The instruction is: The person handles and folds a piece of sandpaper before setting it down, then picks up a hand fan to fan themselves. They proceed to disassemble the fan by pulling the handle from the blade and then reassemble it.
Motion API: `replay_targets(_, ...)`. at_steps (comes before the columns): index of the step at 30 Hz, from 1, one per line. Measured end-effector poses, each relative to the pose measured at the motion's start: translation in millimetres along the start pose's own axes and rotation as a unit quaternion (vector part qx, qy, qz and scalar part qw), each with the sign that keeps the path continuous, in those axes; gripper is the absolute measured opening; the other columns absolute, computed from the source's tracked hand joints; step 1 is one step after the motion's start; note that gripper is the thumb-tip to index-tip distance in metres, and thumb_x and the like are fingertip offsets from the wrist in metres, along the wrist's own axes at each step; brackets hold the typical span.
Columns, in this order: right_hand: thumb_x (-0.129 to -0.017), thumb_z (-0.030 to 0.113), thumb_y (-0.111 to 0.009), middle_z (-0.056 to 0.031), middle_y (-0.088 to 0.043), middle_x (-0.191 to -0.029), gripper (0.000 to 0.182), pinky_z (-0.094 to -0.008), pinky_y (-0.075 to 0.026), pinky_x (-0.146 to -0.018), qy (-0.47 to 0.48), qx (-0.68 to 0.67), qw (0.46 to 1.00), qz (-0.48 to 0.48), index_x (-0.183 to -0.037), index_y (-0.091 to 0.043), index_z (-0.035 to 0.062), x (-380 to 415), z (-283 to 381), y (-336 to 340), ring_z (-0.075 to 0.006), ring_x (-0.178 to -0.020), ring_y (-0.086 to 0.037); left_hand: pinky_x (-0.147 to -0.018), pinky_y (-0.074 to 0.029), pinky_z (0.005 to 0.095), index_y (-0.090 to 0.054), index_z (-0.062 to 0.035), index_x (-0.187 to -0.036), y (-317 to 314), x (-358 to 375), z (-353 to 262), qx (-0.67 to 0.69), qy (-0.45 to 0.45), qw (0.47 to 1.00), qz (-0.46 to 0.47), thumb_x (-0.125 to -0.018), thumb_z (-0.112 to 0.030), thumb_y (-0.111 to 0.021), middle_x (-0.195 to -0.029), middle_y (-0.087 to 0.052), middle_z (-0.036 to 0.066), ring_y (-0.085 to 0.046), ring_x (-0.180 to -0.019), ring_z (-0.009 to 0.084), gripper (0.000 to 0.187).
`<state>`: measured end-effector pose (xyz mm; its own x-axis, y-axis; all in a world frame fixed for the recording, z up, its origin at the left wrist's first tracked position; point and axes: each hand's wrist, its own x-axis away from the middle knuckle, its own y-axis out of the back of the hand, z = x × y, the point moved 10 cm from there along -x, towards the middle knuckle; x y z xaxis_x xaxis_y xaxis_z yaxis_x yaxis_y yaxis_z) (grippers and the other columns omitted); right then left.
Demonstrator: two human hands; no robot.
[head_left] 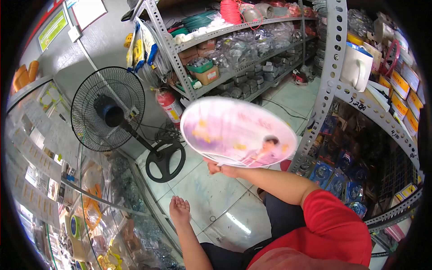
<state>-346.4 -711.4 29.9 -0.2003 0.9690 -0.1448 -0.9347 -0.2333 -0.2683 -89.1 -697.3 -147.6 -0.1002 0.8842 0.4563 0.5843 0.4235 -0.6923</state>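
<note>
Fan [238, 131], a thin printed sheet, looking light, flexible and easy to crease, is hovering flat above the floor [211, 193] as my right hand [221, 169] is pinching its lower edge, while my left hand [179, 209] is hanging open, holding nothing.

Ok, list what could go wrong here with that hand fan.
The right hand grips the hand fan only at its lower edge, so a hard wave might slip it loose. The metal shelf upright stands close on its right, so a wide swing could hit it. The left hand hangs free.
</note>
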Motion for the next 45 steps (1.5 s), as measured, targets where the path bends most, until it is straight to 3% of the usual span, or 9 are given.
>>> replay_targets(5,-0.082,0.035,-0.051,-0.0007,-0.044,-0.046,0.046,-0.0291,-0.038,-0.053,0.27,0.603,0.748,-0.056,-0.048,-0.044,0.0042,9,24,-11,-0.0141,-0.047,-0.042,-0.075,-0.041,0.0314,-0.052,-0.0101,-0.093,-3,4,1,-0.01,-0.003,1.0,-0.008,-0.08,-0.018,-0.05,-0.087,-0.053,0.001,-0.05,-0.08,0.0089,0.016)
replay_targets(12,-0.083,0.04,-0.048,-0.0011,-0.048,-0.048,0.049,-0.0326,-0.037,-0.058,-0.146,-0.189,0.97,0.046,-0.046,-0.048,0.0083,-4,-54,-10,-0.0154,-0.05,-0.046,-0.07,-0.043,0.0278,-0.051,-0.0085,-0.094,-10,14,-1,-0.012,-0.003,1.0,-0.024,-0.084,-0.013,-0.043,-0.084,-0.055,0.001,-0.051,-0.074,0.0084,0.014)
replay_targets(15,-0.083,0.042,-0.048,-0.0021,-0.048,-0.049,0.049,-0.0328,-0.039,-0.059,-0.06,0.306,0.95,0.018,-0.047,-0.049,0.0083,-6,-43,3,-0.0169,-0.05,-0.047,-0.067,-0.043,0.0256,-0.051,-0.0077,-0.094,-7,11,-7,-0.012,-0.011,1.0,-0.026,-0.083,-0.013,-0.043,-0.083,-0.055,0.001,-0.051,-0.072,0.0085,0.014)
replay_targets(17,-0.081,0.044,-0.049,-0.0046,-0.049,-0.05,0.051,-0.0332,-0.04,-0.061,-0.005,0.494,0.869,0.024,-0.046,-0.049,0.0071,-9,-32,5,-0.0174,-0.051,-0.047,-0.07,-0.042,0.0265,-0.052,-0.0103,-0.096,-82,44,-13,-0.628,-0.326,0.615,0.347,-0.082,-0.02,-0.049,-0.083,-0.055,-0.003,-0.051,-0.072,0.0092,0.017)
replay_targets(23,-0.081,0.035,-0.051,-0.001,-0.048,-0.049,0.043,-0.0277,-0.036,-0.051,-0.069,0.144,0.987,-0.007,-0.047,-0.048,0.0085,-5,-31,8,-0.0133,-0.047,-0.042,-0.074,-0.043,0.0313,-0.049,-0.0032,-0.103,1,-1,-2,0.004,-0.009,1.0,0.007,-0.079,-0.019,-0.053,-0.09,-0.054,0.005,-0.054,-0.076,0.0148,0.028)
replay_targets(28,-0.079,0.032,-0.053,0.0014,-0.048,-0.047,0.041,-0.0283,-0.036,-0.047,0.007,0.393,0.919,0.017,-0.046,-0.049,0.0074,-1,-7,-6,-0.0132,-0.046,-0.044,-0.075,-0.043,0.0325,-0.051,-0.0057,-0.097,-23,10,-22,-0.133,-0.096,0.983,0.082,-0.078,-0.021,-0.055,-0.09,-0.054,0.003,-0.053,-0.078,0.0148,0.025)
replay_targets(32,-0.083,0.038,-0.048,-0.006,-0.045,-0.046,0.048,-0.0297,-0.034,-0.049,0.184,0.45,0.872,-0.051,-0.046,-0.049,0.0062,-3,15,2,-0.0114,-0.044,-0.037,-0.071,-0.043,0.0339,-0.055,-0.0119,-0.086,-116,83,-24,-0.58,-0.363,0.639,0.352,-0.078,-0.022,-0.056,-0.078,-0.057,-0.006,-0.054,-0.072,0.0132,0.013)
replay_targets(35,-0.082,0.04,-0.049,-0.0031,-0.045,-0.048,0.047,-0.0284,-0.034,-0.052,0.024,0.087,0.996,0.009,-0.049,-0.05,0.007,-7,-22,0,-0.0113,-0.046,-0.038,-0.077,-0.041,0.0304,-0.054,-0.0144,-0.092,-6,3,-1,-0.029,0.0,0.999,0.015,-0.077,-0.024,-0.057,-0.089,-0.053,-0.005,-0.05,-0.082,0.0102,0.017)
replay_targets(45,-0.083,0.035,-0.051,-0.0077,-0.042,-0.045,0.049,-0.0303,-0.036,-0.056,0.265,0.444,0.855,-0.044,-0.043,-0.042,0.0065,3,29,-8,-0.0174,-0.048,-0.04,-0.076,-0.042,0.0313,-0.054,-0.0125,-0.096,-24,22,22,-0.203,0.081,0.975,0.046,-0.079,-0.022,-0.055,-0.088,-0.056,-0.001,-0.053,-0.081,0.0153,0.02)
